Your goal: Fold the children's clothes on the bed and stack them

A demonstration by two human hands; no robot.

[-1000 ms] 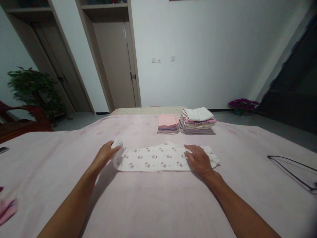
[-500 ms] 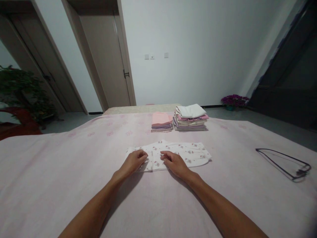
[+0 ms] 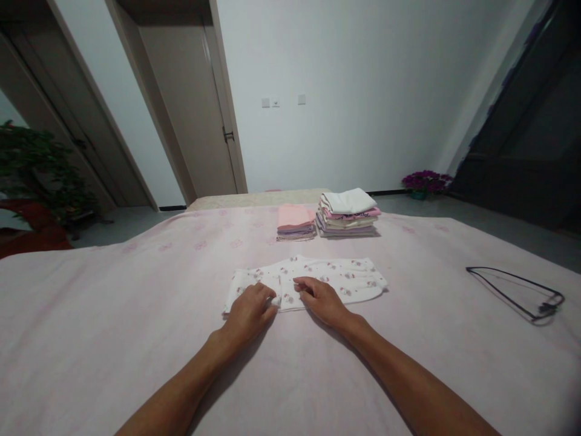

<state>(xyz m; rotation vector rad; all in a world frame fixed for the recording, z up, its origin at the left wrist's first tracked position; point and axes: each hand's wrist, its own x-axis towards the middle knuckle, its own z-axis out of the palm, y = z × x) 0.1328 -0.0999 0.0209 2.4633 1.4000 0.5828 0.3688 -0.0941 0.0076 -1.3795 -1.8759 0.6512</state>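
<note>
A white garment [image 3: 349, 281] with small pink prints lies folded into a strip across the pink bedsheet [image 3: 136, 339]. My left hand [image 3: 249, 309] rests on its near left part, fingers curled over the edge of the folded-over layer. My right hand [image 3: 320, 298] sits just to the right, touching the same fold, its fingers bent and pressed onto the cloth. The two hands are almost touching at the middle of the garment.
Two stacks of folded clothes stand farther back: a pink and purple pile [image 3: 296, 222] and a taller pile [image 3: 347, 212] topped in white. A black wire hanger [image 3: 517, 290] lies at the right. Doors, a potted plant [image 3: 40, 175] and purple flowers [image 3: 424, 180] edge the room.
My left hand brought the garment's left end over to the middle and laid it down. My right hand slid left from the garment's right part to meet it.
</note>
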